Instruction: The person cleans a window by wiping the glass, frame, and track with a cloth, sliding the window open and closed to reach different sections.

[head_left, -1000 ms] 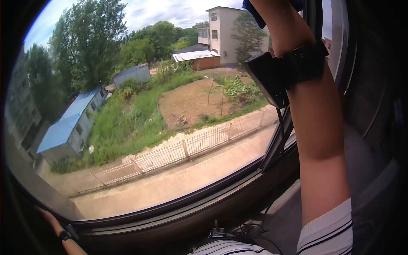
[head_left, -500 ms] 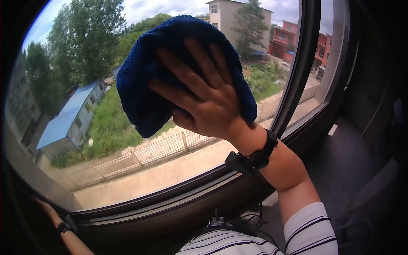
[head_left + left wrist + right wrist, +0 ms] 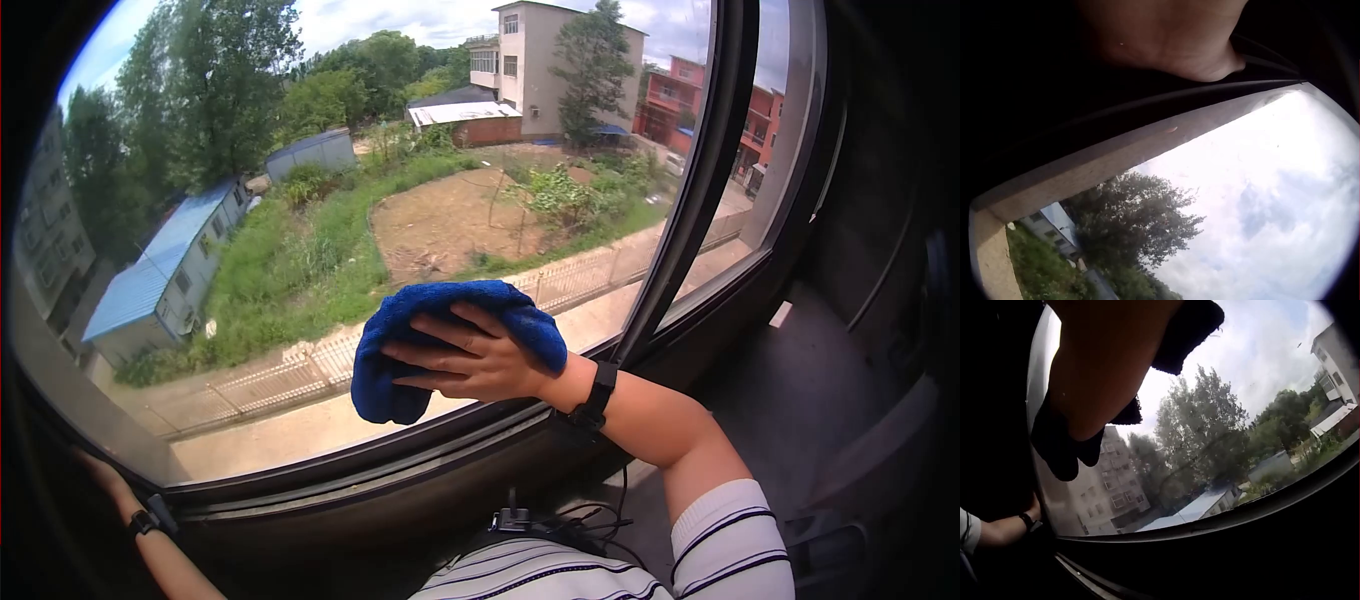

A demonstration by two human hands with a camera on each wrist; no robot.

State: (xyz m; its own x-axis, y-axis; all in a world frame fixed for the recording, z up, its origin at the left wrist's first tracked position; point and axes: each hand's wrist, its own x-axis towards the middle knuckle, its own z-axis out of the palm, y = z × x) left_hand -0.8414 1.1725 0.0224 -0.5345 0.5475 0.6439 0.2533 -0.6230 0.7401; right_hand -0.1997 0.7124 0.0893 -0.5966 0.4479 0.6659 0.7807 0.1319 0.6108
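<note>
A blue towelling cloth (image 3: pixel 385 375) lies bunched against the window glass (image 3: pixel 300 240), low in the pane. My right hand (image 3: pixel 480 360) is spread on top of it, fingers long and pressing the cloth to the glass. In the right wrist view, the cloth (image 3: pixel 1188 337) shows as a dark shape past the hand (image 3: pixel 1110 362). My left hand (image 3: pixel 100 475) is at the dark left side of the window frame. The left wrist view shows only the heel of that hand (image 3: pixel 1172 37) by the frame; its fingers are lost in shadow.
A sill track (image 3: pixel 330 485) runs along the window's bottom, and a dark upright frame bar (image 3: pixel 690 180) stands on the right. Cables (image 3: pixel 590 525) and a small device (image 3: pixel 512 520) are at the person's waist. Outside are a fence, sheds and trees.
My right hand has come down from the top right with the blue cloth, crossed the middle of the pane, and is now near its lower edge. The left hand stays at the frame.
</note>
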